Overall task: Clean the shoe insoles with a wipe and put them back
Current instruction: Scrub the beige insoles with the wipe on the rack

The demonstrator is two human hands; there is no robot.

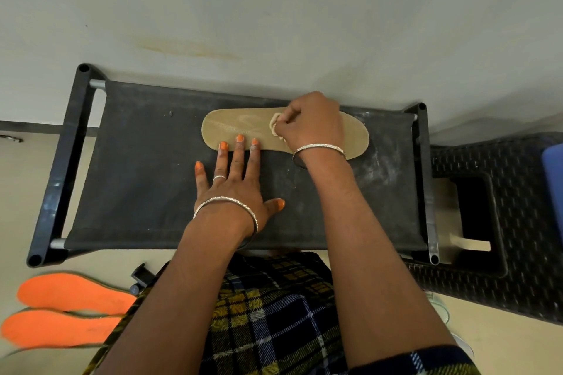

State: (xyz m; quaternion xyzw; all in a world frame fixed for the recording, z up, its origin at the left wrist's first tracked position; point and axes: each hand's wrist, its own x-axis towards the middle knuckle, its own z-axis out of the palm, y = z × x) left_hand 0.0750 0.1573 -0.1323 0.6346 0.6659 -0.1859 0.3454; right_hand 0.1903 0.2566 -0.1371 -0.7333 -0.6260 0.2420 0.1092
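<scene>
A tan insole [231, 128] lies lengthwise on the far side of the black fabric rack top [146, 161]. My left hand [234, 183] lies flat with straight fingers, its fingertips pressing the insole's near edge. My right hand [310, 122] is curled over the middle of the insole and grips a crumpled pale wipe [274, 125] against it. A wet streak shows on the insole left of the wipe. Two orange insoles [73, 289] [58, 329] lie side by side on the floor at the lower left.
The rack stands against a pale wall [274, 9]. A black woven stool [499, 222] with a cut-out opening sits to the right, with a blue object [553, 179] at the frame's edge. Plaid fabric [274, 313] covers my lap below the rack.
</scene>
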